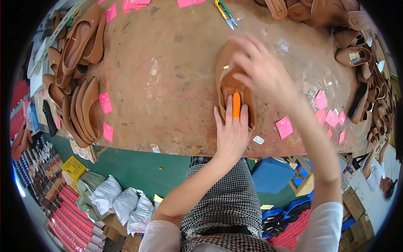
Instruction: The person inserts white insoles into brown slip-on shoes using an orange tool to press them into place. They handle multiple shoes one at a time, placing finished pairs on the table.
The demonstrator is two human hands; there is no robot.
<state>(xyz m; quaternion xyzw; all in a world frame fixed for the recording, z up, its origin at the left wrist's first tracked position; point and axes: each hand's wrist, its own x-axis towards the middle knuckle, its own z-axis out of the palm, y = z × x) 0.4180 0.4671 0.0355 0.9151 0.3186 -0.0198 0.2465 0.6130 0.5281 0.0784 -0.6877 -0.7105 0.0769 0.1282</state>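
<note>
A brown flat shoe (220, 73) lies on the worn table top with its toe pointing away from me. My left hand (233, 136) is at its heel end, some fingers down inside the opening and one along the left outer side. An orange finger cover (236, 105) sits on one of those fingers. Over the shoe's front right side hovers my right hand (262, 67), blurred by motion, its fingers apart and nothing visible in them. A small pale speck (226, 67) shows on the shoe's upper.
Thread snips (226, 14) with green and yellow handles lie at the far edge. Brown shoes (79, 46) are stacked at left; more brown shoes (354, 54) crowd the right. Pink tags (284, 127) and a rubber band (290, 142) are scattered nearby. Another person (375, 172) is at far right.
</note>
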